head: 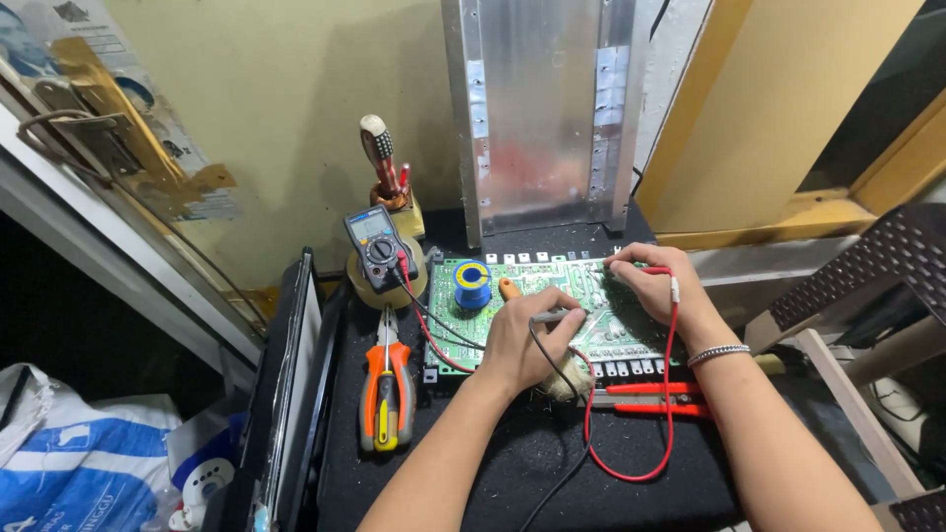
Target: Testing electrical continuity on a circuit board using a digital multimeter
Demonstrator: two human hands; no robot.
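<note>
A green circuit board (621, 330) lies flat on a black work mat (512, 463). My left hand (522, 340) pinches a black test probe (554, 317) and rests its tip on the board's middle. My right hand (655, 286) presses a red test probe (674, 289) onto the board's far right edge. Red and black leads (631, 471) loop over the mat and run back to a dark multimeter (378, 246) propped upright at the board's far left corner. A blue solder spool (472, 284) stands on the board's left end.
Orange-handled pliers (386, 392) lie on the mat left of the board. A screwdriver handle (379, 153) sticks up behind the meter. An upright metal panel (547, 113) leans on the wall behind. A red tool (650, 398) lies at the board's near edge. Bags (89, 463) sit lower left.
</note>
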